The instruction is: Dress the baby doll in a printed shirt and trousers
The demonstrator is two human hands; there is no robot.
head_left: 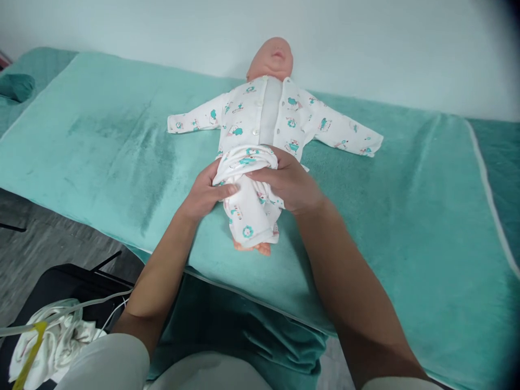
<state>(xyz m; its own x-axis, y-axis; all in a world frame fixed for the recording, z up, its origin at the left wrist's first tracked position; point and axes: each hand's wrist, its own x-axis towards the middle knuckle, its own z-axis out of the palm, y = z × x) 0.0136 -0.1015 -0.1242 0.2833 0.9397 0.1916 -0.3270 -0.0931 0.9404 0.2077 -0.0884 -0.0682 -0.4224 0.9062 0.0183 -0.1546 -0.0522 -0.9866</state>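
Note:
A baby doll [271, 58] lies on its back across the green-covered bed, its head by the wall. It wears a white printed jacket [239, 115], unfastened down the front, with both sleeves spread outward. Printed baby pants [252, 216] cover its legs, and the feet poke out at the bottom. At the doll's left-of-picture hip, my left hand [205, 190] grips the bunched waist of the pants, thumb on top. From the other side my right hand [290, 181] holds the same waistband, its thumb across the front and its fingers partly hidden by the fabric.
The green bed cover [122, 141] stretches to both sides and meets a white wall [357, 49] behind. At lower left, a black chair [69, 276] carries crumpled white cloth [60, 341], with a pale cable and a yellow strip over it. Grey floor [44, 233] shows beyond.

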